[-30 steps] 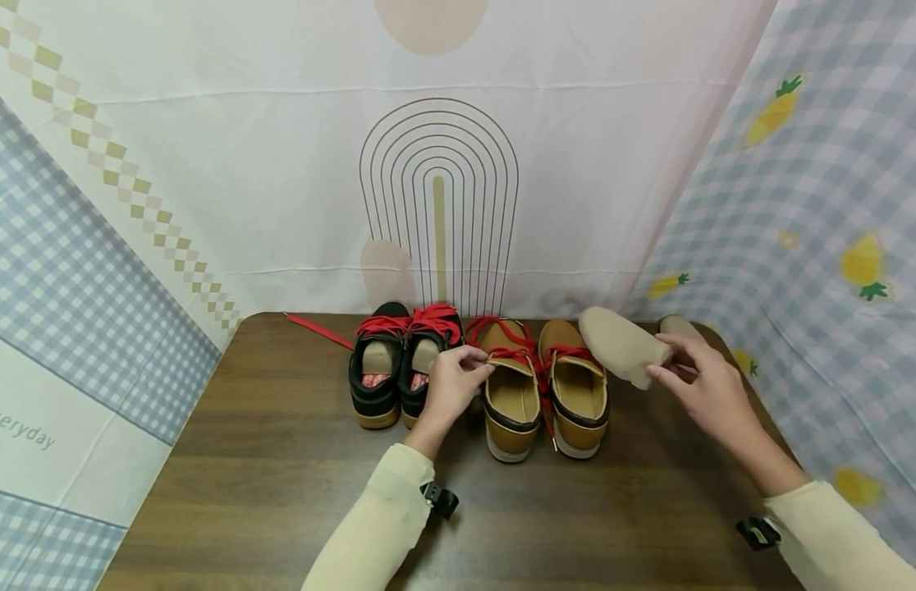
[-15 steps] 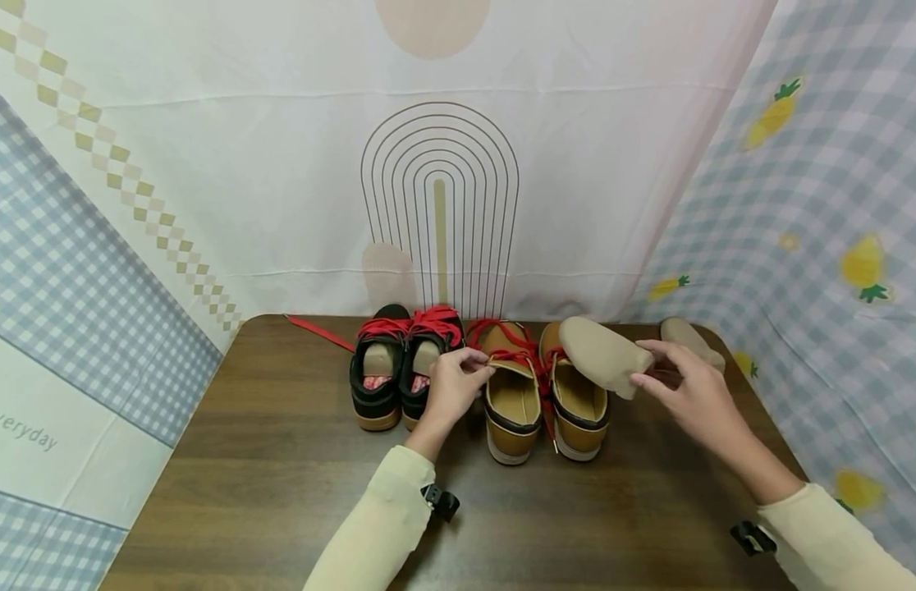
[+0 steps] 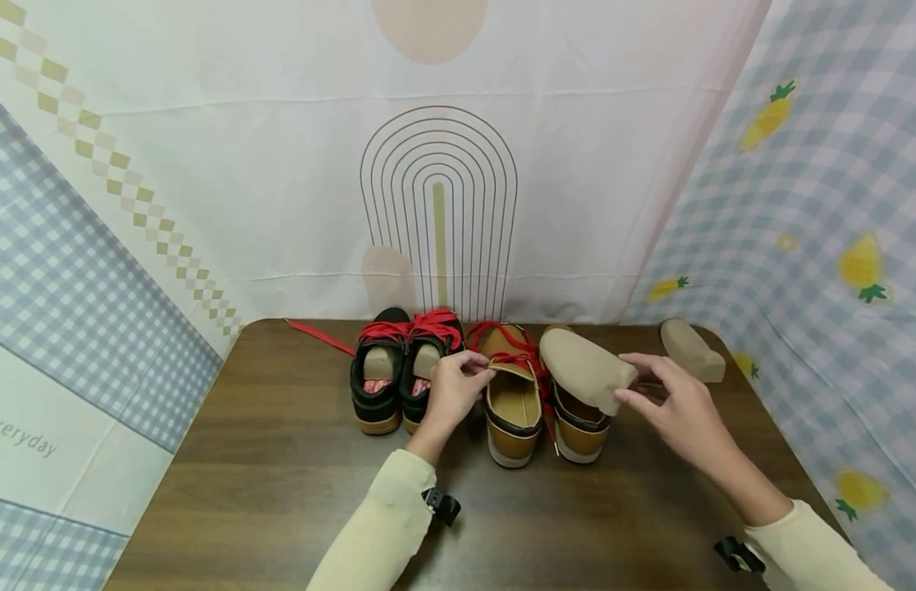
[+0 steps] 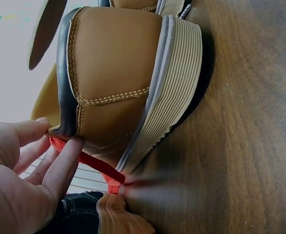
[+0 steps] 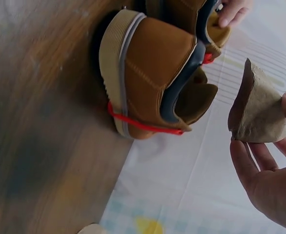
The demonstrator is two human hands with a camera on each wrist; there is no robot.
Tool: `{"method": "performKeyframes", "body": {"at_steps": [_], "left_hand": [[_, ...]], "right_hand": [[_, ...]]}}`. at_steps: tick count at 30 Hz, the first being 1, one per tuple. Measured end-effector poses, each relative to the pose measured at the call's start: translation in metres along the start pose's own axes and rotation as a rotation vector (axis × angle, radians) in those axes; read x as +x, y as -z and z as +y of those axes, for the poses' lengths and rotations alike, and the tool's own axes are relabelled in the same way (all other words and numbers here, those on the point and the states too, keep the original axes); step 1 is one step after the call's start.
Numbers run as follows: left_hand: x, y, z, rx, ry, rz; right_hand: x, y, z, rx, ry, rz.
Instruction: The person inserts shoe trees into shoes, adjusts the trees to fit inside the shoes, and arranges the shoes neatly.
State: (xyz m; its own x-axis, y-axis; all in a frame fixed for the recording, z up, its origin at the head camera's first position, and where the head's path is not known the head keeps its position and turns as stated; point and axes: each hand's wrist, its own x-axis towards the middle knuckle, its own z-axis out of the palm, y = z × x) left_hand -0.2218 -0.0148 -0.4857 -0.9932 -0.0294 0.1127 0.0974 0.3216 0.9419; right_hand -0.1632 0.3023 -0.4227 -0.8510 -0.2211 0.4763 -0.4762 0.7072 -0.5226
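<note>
Shoe insert (image 3: 582,369), pinched by right hand (image 3: 680,406), hangs over brown shoe (image 3: 582,435); left hand (image 3: 452,390) pinches tongue (image 5: 218,36) of matching shoe (image 3: 513,443).

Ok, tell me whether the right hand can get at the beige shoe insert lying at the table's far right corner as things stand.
Probably not yet: the right hand is taken up pinching another insert, though nothing visible stands between that hand and the lying insert.
</note>
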Motion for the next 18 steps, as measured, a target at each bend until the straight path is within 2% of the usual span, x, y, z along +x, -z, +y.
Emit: {"method": "performKeyframes", "body": {"at_steps": [6,18], "left_hand": [[0.001,0.000,0.000,-0.002,0.001,0.001],[0.001,0.000,0.000,0.021,-0.018,0.014]], "right_hand": [[-0.004,-0.005,-0.007,0.033,0.013,0.007],[-0.013,-0.015,-0.017,0.038,-0.024,-0.008]]}}
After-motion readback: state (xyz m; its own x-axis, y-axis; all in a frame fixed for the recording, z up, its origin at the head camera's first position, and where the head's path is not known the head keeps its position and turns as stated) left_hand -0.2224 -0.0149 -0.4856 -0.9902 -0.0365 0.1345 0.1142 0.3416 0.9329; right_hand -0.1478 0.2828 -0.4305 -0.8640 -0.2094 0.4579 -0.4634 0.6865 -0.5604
